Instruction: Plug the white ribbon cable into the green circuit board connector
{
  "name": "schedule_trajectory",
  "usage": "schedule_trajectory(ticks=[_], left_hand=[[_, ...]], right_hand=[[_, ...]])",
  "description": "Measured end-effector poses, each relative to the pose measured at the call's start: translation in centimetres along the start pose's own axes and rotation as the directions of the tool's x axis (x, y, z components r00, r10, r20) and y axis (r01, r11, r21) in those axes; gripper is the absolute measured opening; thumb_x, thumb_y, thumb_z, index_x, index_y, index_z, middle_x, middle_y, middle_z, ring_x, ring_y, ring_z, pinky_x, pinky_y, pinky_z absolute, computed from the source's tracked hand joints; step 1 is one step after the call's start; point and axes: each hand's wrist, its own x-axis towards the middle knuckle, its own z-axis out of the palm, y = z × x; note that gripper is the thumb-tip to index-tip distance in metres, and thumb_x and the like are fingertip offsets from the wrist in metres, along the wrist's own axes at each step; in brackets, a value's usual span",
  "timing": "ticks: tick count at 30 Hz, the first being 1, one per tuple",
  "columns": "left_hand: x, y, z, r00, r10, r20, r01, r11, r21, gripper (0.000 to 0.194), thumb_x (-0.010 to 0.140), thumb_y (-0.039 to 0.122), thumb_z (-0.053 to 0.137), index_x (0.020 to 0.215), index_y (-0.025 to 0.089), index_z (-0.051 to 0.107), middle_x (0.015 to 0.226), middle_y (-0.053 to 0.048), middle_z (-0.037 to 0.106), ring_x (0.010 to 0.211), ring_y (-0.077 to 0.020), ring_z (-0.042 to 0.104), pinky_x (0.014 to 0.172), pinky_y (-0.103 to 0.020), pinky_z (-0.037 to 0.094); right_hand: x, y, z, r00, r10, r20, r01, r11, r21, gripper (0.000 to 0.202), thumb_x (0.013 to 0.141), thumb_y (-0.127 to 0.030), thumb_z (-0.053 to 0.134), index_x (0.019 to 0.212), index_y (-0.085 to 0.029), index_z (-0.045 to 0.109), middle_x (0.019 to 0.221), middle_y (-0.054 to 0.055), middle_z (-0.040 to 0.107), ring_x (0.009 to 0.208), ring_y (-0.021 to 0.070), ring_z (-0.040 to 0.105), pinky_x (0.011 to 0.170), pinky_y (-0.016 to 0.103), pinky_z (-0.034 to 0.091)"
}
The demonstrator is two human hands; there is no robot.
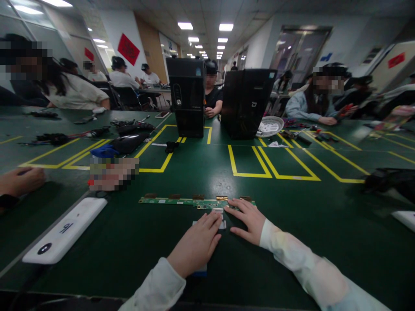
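Note:
A long, narrow green circuit board lies flat on the table, with several brownish-gold tabs along its far edge. Just below its connector, my left hand has its fingers closed on a white flat ribbon cable. Under that hand the cable is mostly hidden, and a blue end pokes out below the palm. My right hand is open, its fingers spread; the upper fingertips touch the right part of the board while the thumb rests near the table.
A white oblong device lies at left, near another person's hand. Two black computer towers stand at the back, beside a white basket. Cables and tools lie at back left. Yellow tape marks the green table. Several people sit around.

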Motion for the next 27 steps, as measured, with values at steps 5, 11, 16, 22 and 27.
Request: schedule_trajectory(ticks=[5, 11, 16, 22, 27], left_hand=[[-0.11, -0.52, 0.02, 1.000, -0.004, 0.013, 0.004, 1.000, -0.029, 0.047, 0.098, 0.032, 0.039, 0.143, 0.021, 0.040, 0.149, -0.008, 0.044, 0.136, -0.0222, 0.042, 0.107, -0.044, 0.042], [-0.06, -0.38, 0.03, 0.998, -0.017, 0.058, 0.017, 1.000, -0.012, 0.050, 0.098, 0.032, 0.039, 0.146, 0.018, 0.036, 0.152, -0.009, 0.039, 0.138, -0.0239, 0.038, 0.109, -0.045, 0.039], [0.06, -0.46, -0.08, 0.996, -0.010, 0.090, 0.012, 1.000, -0.014, 0.050, 0.098, 0.033, 0.038, 0.145, 0.016, 0.036, 0.153, -0.009, 0.038, 0.139, -0.0236, 0.037, 0.112, -0.043, 0.036], [0.17, -0.84, 0.00, 0.996, 0.001, 0.087, 0.002, 1.000, -0.031, 0.051, 0.098, 0.035, 0.037, 0.146, 0.019, 0.035, 0.153, -0.008, 0.038, 0.139, -0.0243, 0.038, 0.111, -0.044, 0.039], [0.05, -0.74, 0.15, 0.999, -0.003, 0.050, 0.005, 0.999, -0.050, 0.050, 0.098, 0.038, 0.038, 0.145, 0.020, 0.038, 0.152, -0.008, 0.040, 0.138, -0.0246, 0.039, 0.110, -0.045, 0.039]], right_hand=[[0.01, 0.00, -0.15, 1.000, -0.004, 0.007, 0.004, 1.000, 0.009, 0.059, 0.090, -0.051, 0.052, 0.140, -0.022, 0.048, 0.147, 0.013, 0.043, 0.136, 0.0291, 0.037, 0.110, 0.053, 0.033], [0.12, -0.08, -0.24, 1.000, 0.003, 0.010, -0.003, 1.000, -0.007, 0.057, 0.090, -0.050, 0.053, 0.140, -0.022, 0.049, 0.147, 0.013, 0.043, 0.135, 0.0284, 0.038, 0.110, 0.053, 0.033], [0.08, 0.00, -0.16, 1.000, 0.003, 0.016, -0.003, 1.000, -0.004, 0.058, 0.090, -0.051, 0.052, 0.140, -0.021, 0.048, 0.147, 0.013, 0.043, 0.136, 0.0289, 0.037, 0.110, 0.053, 0.033], [-0.04, 0.12, -0.12, 1.000, -0.002, 0.017, 0.002, 1.000, 0.004, 0.060, 0.090, -0.052, 0.052, 0.141, -0.021, 0.048, 0.148, 0.013, 0.042, 0.137, 0.0288, 0.035, 0.111, 0.052, 0.032], [-0.01, 0.09, -0.23, 1.000, -0.003, 0.019, 0.003, 1.000, 0.004, 0.059, 0.090, -0.051, 0.052, 0.141, -0.021, 0.048, 0.148, 0.012, 0.042, 0.137, 0.0285, 0.036, 0.111, 0.052, 0.032]])
